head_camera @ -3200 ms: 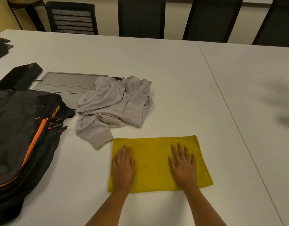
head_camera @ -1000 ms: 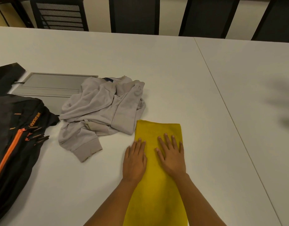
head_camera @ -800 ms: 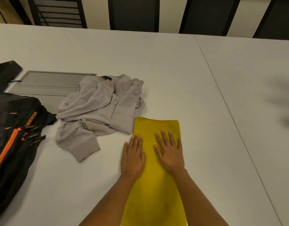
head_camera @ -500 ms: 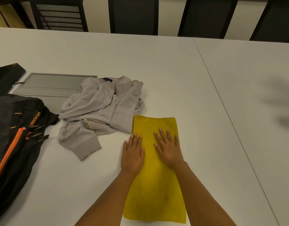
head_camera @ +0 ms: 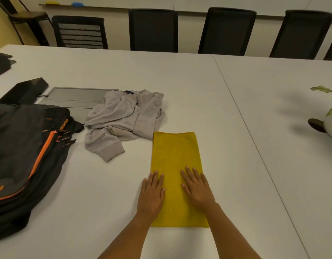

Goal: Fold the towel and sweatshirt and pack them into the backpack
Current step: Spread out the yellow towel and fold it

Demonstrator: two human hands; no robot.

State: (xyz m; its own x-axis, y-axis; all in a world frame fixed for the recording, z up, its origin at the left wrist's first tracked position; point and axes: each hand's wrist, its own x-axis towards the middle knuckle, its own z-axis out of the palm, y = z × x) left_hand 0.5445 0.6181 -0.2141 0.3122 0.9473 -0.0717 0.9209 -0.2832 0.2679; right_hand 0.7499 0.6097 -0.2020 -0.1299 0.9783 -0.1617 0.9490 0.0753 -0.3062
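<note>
A yellow towel (head_camera: 175, 154) lies on the white table (head_camera: 180, 86) as a long narrow strip running away from me. My left hand (head_camera: 151, 195) rests flat on its near left edge, fingers straight, partly on the table. My right hand (head_camera: 197, 187) lies flat on the towel's near right part. A crumpled grey sweatshirt (head_camera: 124, 118) lies just beyond and left of the towel, touching its far left corner. The black backpack (head_camera: 25, 156) with an orange zipper lies at the left.
A grey flat panel (head_camera: 73, 96) sits in the table behind the sweatshirt, with a black object (head_camera: 25, 90) to its left. Black chairs (head_camera: 153, 29) line the far edge. A plant pot (head_camera: 328, 126) stands at the right edge. A seam (head_camera: 255, 146) joins two tabletops.
The towel was a wide rectangle; now it is a narrow strip pointing away from me. Both hands have slid back along it toward its near end. The view has tilted up.
</note>
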